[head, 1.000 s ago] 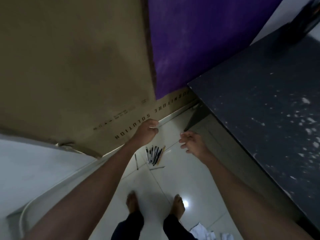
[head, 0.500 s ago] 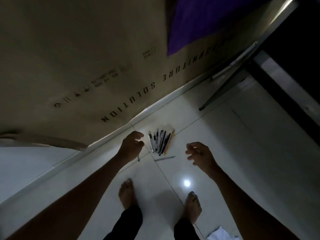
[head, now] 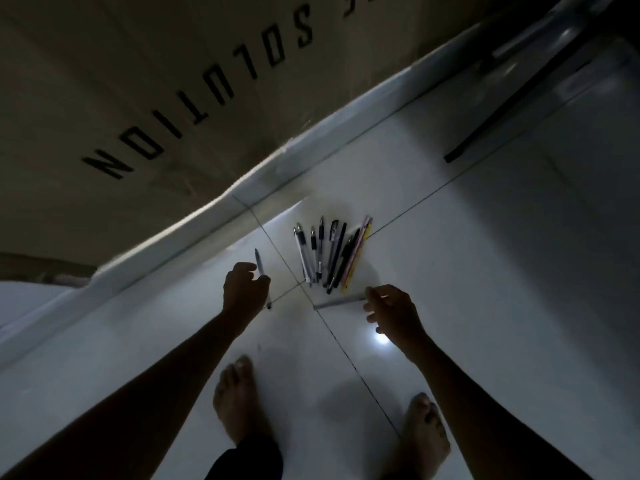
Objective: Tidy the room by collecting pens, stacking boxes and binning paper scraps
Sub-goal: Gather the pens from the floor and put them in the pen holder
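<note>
So the only container here is the huge brown cardboard box (head: 138, 81) with black "SOLUTION" lettering, standing along the white ledge at the floor's edge. It's shut, can't see what's in it. The pens are all on the glossy white tiled floor (head: 485, 271) with thin dark grout lines. A fanned bunch of slim plastic pens (head: 322, 258), clear and black barrels, lies right where the grout lines cross, with a flat yellow-and-pink stick (head: 358, 256) at its right edge.

The left grip (head: 246, 292) is curled round a thin dark-tipped pen (head: 259, 265) that pokes out above and below the fingers. The right grip (head: 394, 311) pinches the end of a slim grey pen (head: 337, 302) lying crosswise just below the bunch. Bare feet (head: 237, 400) are on the tiles, and a black angled bar (head: 502, 109) is at the upper right.
</note>
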